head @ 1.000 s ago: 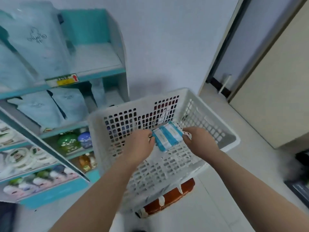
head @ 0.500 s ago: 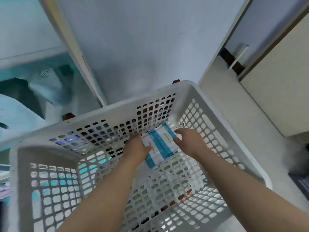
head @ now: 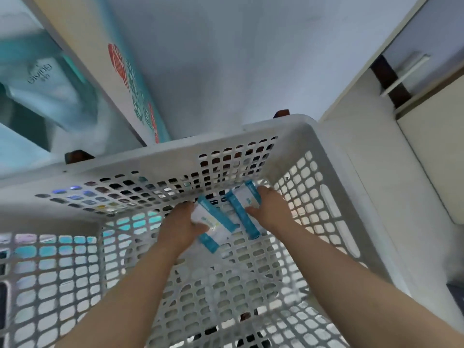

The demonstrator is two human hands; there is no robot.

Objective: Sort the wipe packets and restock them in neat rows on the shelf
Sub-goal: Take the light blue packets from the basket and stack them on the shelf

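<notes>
Two things are held low in the basket point(head: 308, 136), near its far right corner. The left hand point(head: 179, 228) has a grip on the left packet point(head: 209, 223), the right hand point(head: 270, 209) on the right packet point(head: 244, 204). Making rows on the shelf point(head: 82, 59) looks not yet done.

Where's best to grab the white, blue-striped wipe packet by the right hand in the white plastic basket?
Probably pinch its long edges from above. The white, blue-striped wipe packet is flat and slim, broad face up near the white plastic basket's far wall; the right hand holds one edge.
</notes>
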